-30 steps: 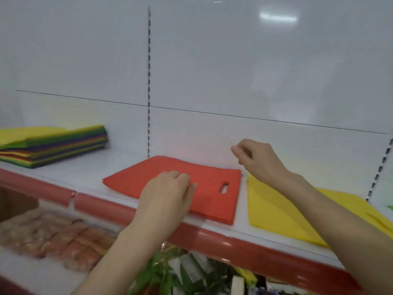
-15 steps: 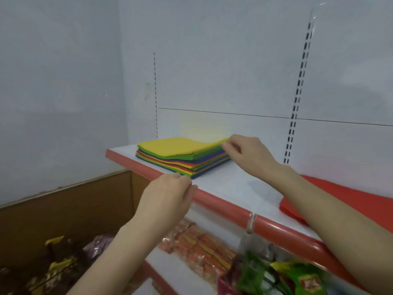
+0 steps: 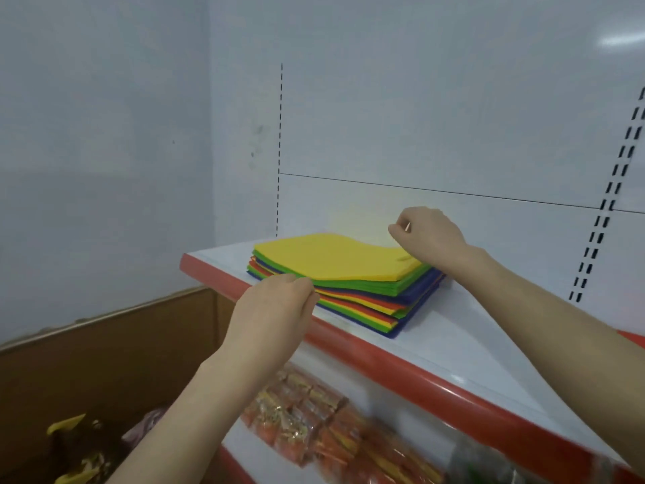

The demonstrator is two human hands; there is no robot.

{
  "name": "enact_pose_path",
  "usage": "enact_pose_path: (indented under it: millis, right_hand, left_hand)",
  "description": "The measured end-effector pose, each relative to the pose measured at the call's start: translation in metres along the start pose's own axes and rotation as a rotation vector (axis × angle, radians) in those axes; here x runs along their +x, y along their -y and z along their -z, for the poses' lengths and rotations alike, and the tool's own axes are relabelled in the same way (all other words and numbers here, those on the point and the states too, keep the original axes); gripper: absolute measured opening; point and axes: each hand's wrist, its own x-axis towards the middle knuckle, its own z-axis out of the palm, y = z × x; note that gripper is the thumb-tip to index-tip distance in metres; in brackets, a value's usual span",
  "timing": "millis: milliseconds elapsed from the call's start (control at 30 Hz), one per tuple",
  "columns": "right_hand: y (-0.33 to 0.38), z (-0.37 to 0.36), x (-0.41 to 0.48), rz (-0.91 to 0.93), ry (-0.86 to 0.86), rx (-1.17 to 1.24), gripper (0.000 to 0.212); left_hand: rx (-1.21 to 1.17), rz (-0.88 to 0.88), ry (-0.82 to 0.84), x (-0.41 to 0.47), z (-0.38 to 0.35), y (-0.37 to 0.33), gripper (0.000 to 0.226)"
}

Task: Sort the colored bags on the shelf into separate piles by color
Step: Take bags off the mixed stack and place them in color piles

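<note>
A stack of colored bags (image 3: 363, 302) lies at the left end of the white shelf (image 3: 464, 344). A yellow bag (image 3: 331, 255) is on top, with green, blue, red and yellow layers under it. My right hand (image 3: 427, 235) is at the yellow bag's far right corner, fingers curled, and pinches that corner; the bag's back edge bulges up a little. My left hand (image 3: 275, 309) hovers loosely curled at the stack's near left edge and holds nothing. A sliver of a red bag (image 3: 633, 336) shows at the frame's right edge.
The shelf has a red front lip (image 3: 384, 365) and a white back panel with slotted uprights (image 3: 607, 204). Packaged snacks (image 3: 314, 424) fill the shelf below. A brown wooden bin (image 3: 104, 361) with more packets stands at lower left.
The view swung left from the red and yellow piles to the mixed stack. My right hand reached the stack's far right corner and took hold of the top yellow bag. My left hand came up to the near edge.
</note>
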Motion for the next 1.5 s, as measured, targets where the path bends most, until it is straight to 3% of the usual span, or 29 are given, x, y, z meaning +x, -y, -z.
enact_pose_path:
  millis: [100, 300, 400, 467, 533, 667, 933, 1133, 1333, 1500]
  right_hand:
    - [-0.012, -0.013, 0.037, -0.056, 0.001, -0.076, 0.023]
    - [-0.031, -0.037, 0.090, -0.133, 0.073, -0.184, 0.015]
    - [-0.038, -0.045, 0.100, -0.178, 0.128, -0.266, 0.017]
    - [-0.044, -0.048, 0.104, -0.203, 0.165, -0.352, 0.019]
    - [-0.050, -0.049, 0.105, -0.243, 0.198, -0.438, 0.019]
    - [-0.059, -0.051, 0.098, -0.347, 0.254, -0.524, 0.023]
    - [-0.066, -0.055, 0.084, -0.548, 0.316, -0.633, 0.037]
    - [-0.057, -0.060, 0.079, -0.462, 0.159, -0.738, 0.024]
    - [-0.049, -0.063, 0.081, -0.361, 0.102, -0.876, 0.016]
    - [-0.038, -0.059, 0.080, -0.326, -0.045, -0.740, 0.027]
  left_hand:
    - [0.039, 0.017, -0.011, 0.029, -0.020, 0.028, 0.027]
    - [0.185, 0.037, 0.151, 0.085, -0.051, 0.061, 0.028]
    - [0.180, -0.044, 0.133, 0.102, -0.067, 0.076, 0.009]
    - [0.189, -0.098, 0.165, 0.112, -0.073, 0.086, 0.022]
    - [0.230, -0.034, 0.233, 0.122, -0.078, 0.095, 0.010]
    - [0.395, -0.044, 0.287, 0.136, -0.099, 0.126, 0.028]
    - [0.409, 0.002, 0.416, 0.150, -0.111, 0.139, 0.045]
    - [0.386, 0.090, 0.508, 0.152, -0.108, 0.148, 0.063]
    - [0.316, 0.134, 0.511, 0.149, -0.106, 0.157, 0.049]
    - [0.280, 0.147, 0.399, 0.145, -0.105, 0.167, 0.033]
